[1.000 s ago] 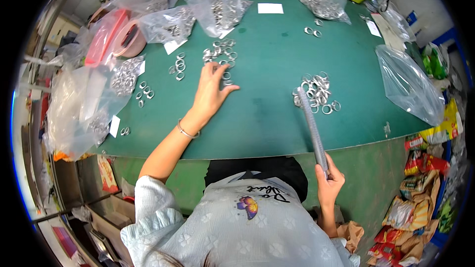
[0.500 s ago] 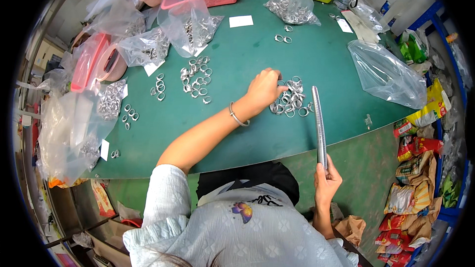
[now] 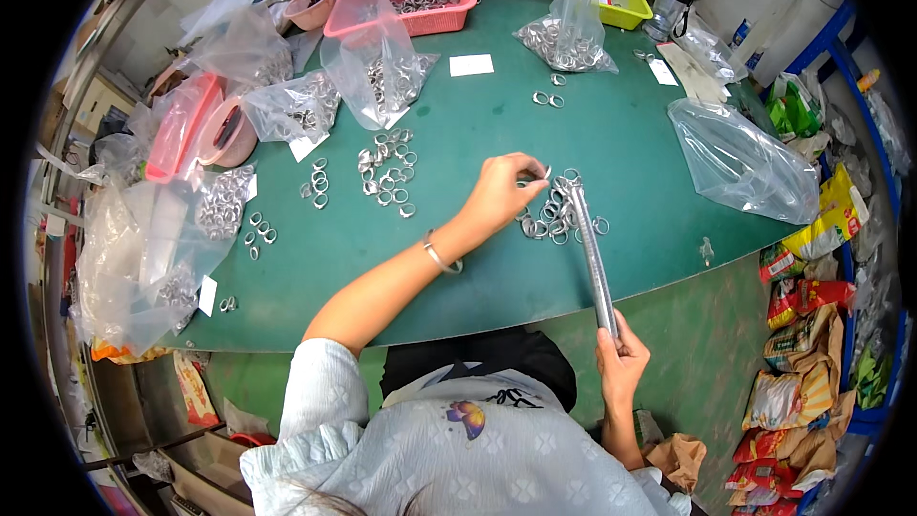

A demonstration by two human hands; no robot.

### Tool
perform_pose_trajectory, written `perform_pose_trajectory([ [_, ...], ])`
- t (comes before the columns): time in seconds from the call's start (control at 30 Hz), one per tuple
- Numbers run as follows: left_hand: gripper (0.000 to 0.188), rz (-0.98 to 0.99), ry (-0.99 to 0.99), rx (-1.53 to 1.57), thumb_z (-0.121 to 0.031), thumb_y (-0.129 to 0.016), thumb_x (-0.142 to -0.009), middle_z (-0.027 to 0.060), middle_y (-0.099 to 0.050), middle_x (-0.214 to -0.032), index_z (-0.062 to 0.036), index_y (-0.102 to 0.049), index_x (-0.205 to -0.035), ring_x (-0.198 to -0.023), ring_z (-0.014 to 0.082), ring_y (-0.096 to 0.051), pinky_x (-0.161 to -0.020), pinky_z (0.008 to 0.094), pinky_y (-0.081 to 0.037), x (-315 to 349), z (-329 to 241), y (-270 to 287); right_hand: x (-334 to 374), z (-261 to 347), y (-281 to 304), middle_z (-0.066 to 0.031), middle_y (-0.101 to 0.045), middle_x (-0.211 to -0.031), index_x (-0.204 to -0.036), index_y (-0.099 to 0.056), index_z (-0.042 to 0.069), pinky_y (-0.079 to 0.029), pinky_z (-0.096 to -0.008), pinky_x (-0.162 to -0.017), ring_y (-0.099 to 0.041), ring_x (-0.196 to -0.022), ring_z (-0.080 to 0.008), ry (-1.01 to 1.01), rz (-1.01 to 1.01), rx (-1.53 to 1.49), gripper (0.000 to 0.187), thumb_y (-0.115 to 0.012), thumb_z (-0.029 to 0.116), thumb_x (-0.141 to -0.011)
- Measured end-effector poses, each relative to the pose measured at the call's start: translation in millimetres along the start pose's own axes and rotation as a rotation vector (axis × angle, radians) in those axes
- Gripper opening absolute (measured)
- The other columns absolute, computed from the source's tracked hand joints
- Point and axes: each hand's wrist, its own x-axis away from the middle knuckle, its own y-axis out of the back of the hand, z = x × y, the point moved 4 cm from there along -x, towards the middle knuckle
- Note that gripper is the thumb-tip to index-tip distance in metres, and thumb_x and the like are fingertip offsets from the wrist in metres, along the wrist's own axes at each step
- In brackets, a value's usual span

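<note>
My left hand (image 3: 499, 191) is closed in a pinch, with a small silver ring (image 3: 547, 173) showing at its fingertips. Just under it lies a loose pile of silver rings (image 3: 553, 220) on the green table. In my right hand (image 3: 623, 359) is a long, tapered metal ring mandrel (image 3: 594, 263), gripped at its thick end. Its thin tip points away from me and passes over the pile, close to my left fingertips. Smaller groups of rings (image 3: 387, 172) lie left of my left forearm.
Clear plastic bags of rings (image 3: 377, 86) stand along the left and back of the green table (image 3: 458, 124). Behind them is a pink basket (image 3: 449, 24). A yellow-green basket (image 3: 626, 11) and a flat plastic bag (image 3: 740, 162) are on the right. Packages (image 3: 783, 363) fill a blue rack beyond.
The mandrel has tilted left, its tip moving over the ring pile. My left hand has lifted away from the pile with a ring at its fingertips. The view has shifted slightly.
</note>
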Motion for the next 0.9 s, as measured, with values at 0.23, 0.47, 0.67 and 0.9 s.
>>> perform_pose_trajectory([
  [0.23, 0.032, 0.154, 0.228, 0.727, 0.008, -0.063, -0.073, 0.012, -0.06, -0.096, 0.0064, -0.056, -0.104, -0.094, 0.019, -0.06, -0.082, 0.028, -0.05, 45, -23, 28, 3, 28, -4, 0.0, -0.058, -0.071, -0.107, -0.059, -0.006, -0.036, -0.0159, -0.054, -0.046, -0.059, -0.0019, 0.054, 0.153, 0.118, 0.038, -0.068, 0.002, -0.071],
  [0.47, 0.033, 0.288, 0.135, 0.663, 0.011, -0.068, -0.065, 0.009, -0.058, -0.097, 0.0051, -0.061, -0.096, -0.088, 0.0162, -0.059, -0.08, 0.0264, -0.05, 73, -47, 34, 4, 48, 0, -0.0063, -0.062, -0.07, -0.104, -0.06, -0.006, -0.04, -0.0184, -0.053, -0.051, -0.057, -0.0044, 0.186, 0.243, 0.243, 0.039, -0.07, 0.0, -0.067],
  [0.67, 0.032, 0.372, 0.323, 0.773, 0.002, -0.073, -0.064, 0.0044, -0.059, -0.084, 0.0017, -0.064, -0.095, -0.08, 0.0127, -0.057, -0.073, 0.0253, -0.047, 112, -62, -8, 5, 77, -24, -0.0115, -0.064, -0.073, -0.103, -0.061, -0.006, -0.044, -0.0228, -0.053, -0.056, -0.057, -0.0089, 0.305, 0.313, 0.293, 0.039, -0.071, -0.002, -0.066],
  [0.9, 0.033, 0.371, 0.27, 0.736, -0.004, -0.076, -0.062, 0.0042, -0.059, -0.082, 0.002, -0.066, -0.093, -0.077, 0.013, -0.057, -0.069, 0.0245, -0.046, 114, -67, -2, 9, 85, -26, -0.0149, -0.064, -0.073, -0.104, -0.061, -0.005, -0.045, -0.0237, -0.053, -0.059, -0.056, -0.014, 0.41, 0.322, 0.313, 0.042, -0.073, -0.002, -0.064],
])
